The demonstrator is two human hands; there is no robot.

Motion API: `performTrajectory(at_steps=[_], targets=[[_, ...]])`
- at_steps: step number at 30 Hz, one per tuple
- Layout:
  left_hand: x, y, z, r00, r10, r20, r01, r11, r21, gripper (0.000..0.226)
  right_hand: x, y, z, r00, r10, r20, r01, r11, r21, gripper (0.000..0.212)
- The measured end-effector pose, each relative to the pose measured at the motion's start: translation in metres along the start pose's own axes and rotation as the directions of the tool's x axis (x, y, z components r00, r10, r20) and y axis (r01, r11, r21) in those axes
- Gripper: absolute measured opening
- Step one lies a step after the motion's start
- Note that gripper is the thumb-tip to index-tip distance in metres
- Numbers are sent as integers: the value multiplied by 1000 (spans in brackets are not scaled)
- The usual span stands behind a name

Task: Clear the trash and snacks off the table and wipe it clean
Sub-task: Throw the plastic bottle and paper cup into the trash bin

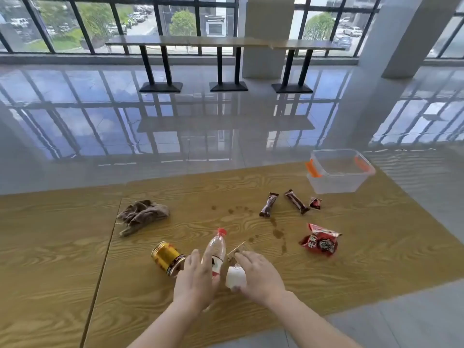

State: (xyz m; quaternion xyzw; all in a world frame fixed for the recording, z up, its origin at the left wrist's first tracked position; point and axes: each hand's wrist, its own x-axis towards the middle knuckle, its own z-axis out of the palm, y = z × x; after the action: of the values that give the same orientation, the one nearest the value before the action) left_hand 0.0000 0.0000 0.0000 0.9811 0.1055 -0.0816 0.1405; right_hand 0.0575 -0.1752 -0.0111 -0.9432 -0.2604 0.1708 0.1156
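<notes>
Two hands low over the wooden desk [351,259]. Left hand [194,281] lying on a clear bottle [216,249] with a red cap. Right hand [258,273] on a white cup [234,277]. Gold can [167,257] just left of them, brown rag [143,214] farther up, red snack bag [320,239] off right.

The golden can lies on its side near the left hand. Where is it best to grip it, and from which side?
Probably from above, around the middle of the golden can. It lies tipped over, so its round wall faces up and fingers can close across it. The left hand is right beside it, next to the plastic bottle, so it reaches most easily.
</notes>
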Motion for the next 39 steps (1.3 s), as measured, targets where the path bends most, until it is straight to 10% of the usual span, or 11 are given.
performTrajectory(at_steps=[27,39], targets=[[-3,5,5,991,113,-74,-128,958,-257,79,-40,24,10,970,192,-151,-195,981,-3,68],[-28,95,28,843,538,-12,-523,813,-256,82,-164,57,19,734,626,-265,-574,779,251,62]])
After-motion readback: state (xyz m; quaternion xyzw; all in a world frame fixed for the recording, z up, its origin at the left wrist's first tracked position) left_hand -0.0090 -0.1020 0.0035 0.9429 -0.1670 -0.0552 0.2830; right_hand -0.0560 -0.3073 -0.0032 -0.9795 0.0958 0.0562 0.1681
